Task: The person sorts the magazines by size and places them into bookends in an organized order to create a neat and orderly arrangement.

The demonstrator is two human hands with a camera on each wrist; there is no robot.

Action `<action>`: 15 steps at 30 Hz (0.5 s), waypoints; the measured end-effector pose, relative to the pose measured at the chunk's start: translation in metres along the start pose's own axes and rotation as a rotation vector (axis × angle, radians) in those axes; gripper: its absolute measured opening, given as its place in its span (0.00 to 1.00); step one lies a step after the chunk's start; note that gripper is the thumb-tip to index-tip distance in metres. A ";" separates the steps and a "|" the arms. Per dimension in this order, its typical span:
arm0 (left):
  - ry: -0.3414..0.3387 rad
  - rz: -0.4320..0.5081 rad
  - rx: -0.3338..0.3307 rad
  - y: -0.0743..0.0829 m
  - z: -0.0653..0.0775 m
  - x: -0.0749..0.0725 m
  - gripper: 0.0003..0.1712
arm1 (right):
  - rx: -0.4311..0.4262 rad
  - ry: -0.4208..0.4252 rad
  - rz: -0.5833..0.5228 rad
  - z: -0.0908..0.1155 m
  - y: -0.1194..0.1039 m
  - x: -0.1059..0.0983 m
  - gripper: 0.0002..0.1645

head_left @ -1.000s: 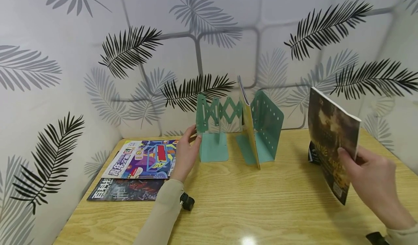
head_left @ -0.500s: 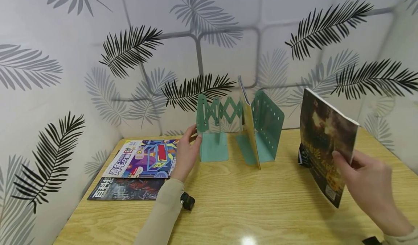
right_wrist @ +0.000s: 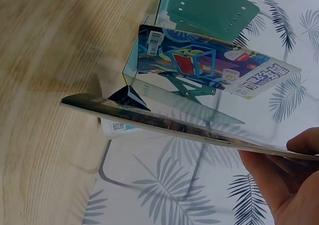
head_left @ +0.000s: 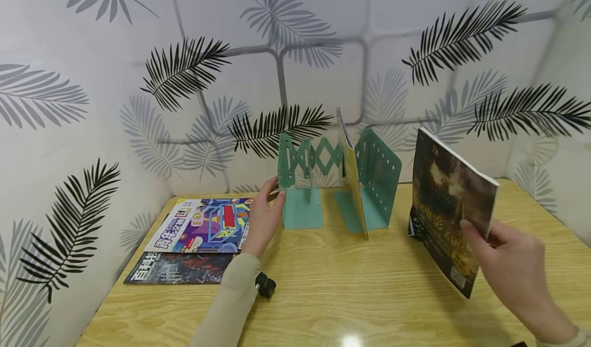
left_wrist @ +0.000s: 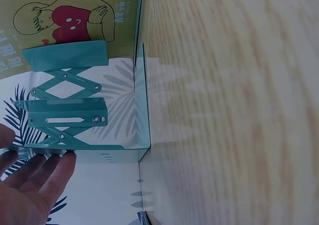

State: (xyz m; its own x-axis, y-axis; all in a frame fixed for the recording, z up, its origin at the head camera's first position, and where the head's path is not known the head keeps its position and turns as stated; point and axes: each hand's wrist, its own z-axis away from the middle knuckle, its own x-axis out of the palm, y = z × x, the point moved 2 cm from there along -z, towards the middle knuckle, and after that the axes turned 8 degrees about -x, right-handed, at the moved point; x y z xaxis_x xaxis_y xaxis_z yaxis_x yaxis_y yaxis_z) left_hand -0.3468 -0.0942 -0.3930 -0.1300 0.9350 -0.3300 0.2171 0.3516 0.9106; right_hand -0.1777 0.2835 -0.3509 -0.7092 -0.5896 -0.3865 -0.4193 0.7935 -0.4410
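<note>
A green expandable bookend [head_left: 382,177] with a folding lattice stands at the back of the table. My left hand [head_left: 264,218] pinches its left end plate, fingers along the outer face in the left wrist view. One thin magazine [left_wrist: 79,23], yellow with a red heart on one side, leans upright inside it near the right plate. My right hand [head_left: 517,267] grips a dark magazine [head_left: 445,208] by its right edge, thumb on the cover. This magazine is tilted, apart from the bookend's right side. A black-and-white flap [head_left: 417,224] shows behind its left edge.
At the left, a colourful purple magazine [head_left: 203,226] lies partly over a dark magazine [head_left: 180,268] on the wooden table [head_left: 323,295]. The leaf-patterned wall [head_left: 314,80] stands close behind the bookend. A bright light reflection falls on the table's front.
My right hand has moved left and slightly down with the dark magazine, nearer the bookend; the flap moved with it. My left hand and the bookend have stayed in place.
</note>
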 end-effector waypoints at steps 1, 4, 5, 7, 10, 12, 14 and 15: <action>0.001 0.000 -0.001 0.000 0.000 0.000 0.23 | 0.003 0.000 -0.006 0.001 -0.001 0.000 0.04; 0.003 -0.003 -0.002 -0.002 0.000 0.000 0.23 | 0.008 -0.005 -0.020 0.002 -0.004 0.001 0.05; 0.005 -0.005 -0.003 -0.002 0.000 0.000 0.23 | 0.009 -0.009 -0.021 0.003 -0.005 0.001 0.05; 0.006 -0.008 -0.001 -0.002 -0.001 0.001 0.23 | 0.013 -0.018 -0.025 0.004 -0.007 0.001 0.06; 0.011 -0.008 0.005 -0.002 -0.002 0.001 0.23 | 0.030 -0.026 -0.041 0.005 -0.009 0.002 0.08; 0.012 -0.004 0.008 -0.002 -0.002 0.001 0.23 | 0.037 -0.029 -0.058 0.006 -0.011 0.003 0.09; 0.014 -0.003 0.009 -0.001 -0.002 0.001 0.23 | 0.041 -0.028 -0.071 0.007 -0.012 0.004 0.08; 0.016 -0.004 0.010 -0.001 -0.002 0.001 0.23 | 0.038 -0.027 -0.074 0.007 -0.013 0.005 0.08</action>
State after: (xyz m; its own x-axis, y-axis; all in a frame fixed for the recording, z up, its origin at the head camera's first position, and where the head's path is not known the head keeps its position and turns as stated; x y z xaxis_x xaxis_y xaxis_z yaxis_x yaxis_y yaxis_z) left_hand -0.3493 -0.0937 -0.3941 -0.1458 0.9329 -0.3294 0.2262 0.3555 0.9069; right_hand -0.1716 0.2693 -0.3523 -0.6613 -0.6505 -0.3735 -0.4475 0.7418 -0.4994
